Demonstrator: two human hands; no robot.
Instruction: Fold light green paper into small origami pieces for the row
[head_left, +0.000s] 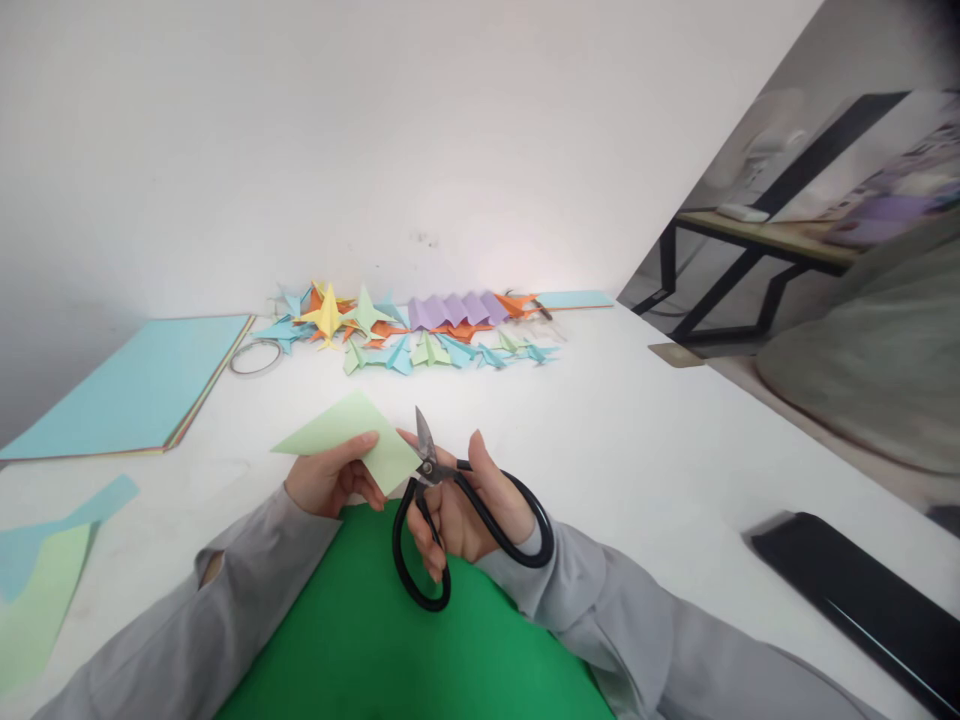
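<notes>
A folded piece of pale green paper (345, 415) is pinched in my left hand (330, 475), thumb on top and fingers beneath. My right hand (480, 505) holds black-handled scissors (427, 470), with some fingers through one loop and the other loop around the thumb side. The scissor blades are spread apart, and the right corner of the paper reaches the blades near the pivot. Whether the paper is being cut there I cannot tell. Both hands are above the front of the white table, over a green surface at my lap.
Several folded paper stars (328, 315) and a pleated purple paper (457, 310) line the wall. A stack of blue sheets (135, 385) lies left, beside a wire coil (256, 358). Paper scraps (45, 570) sit front left. A black long object (862, 600) lies right.
</notes>
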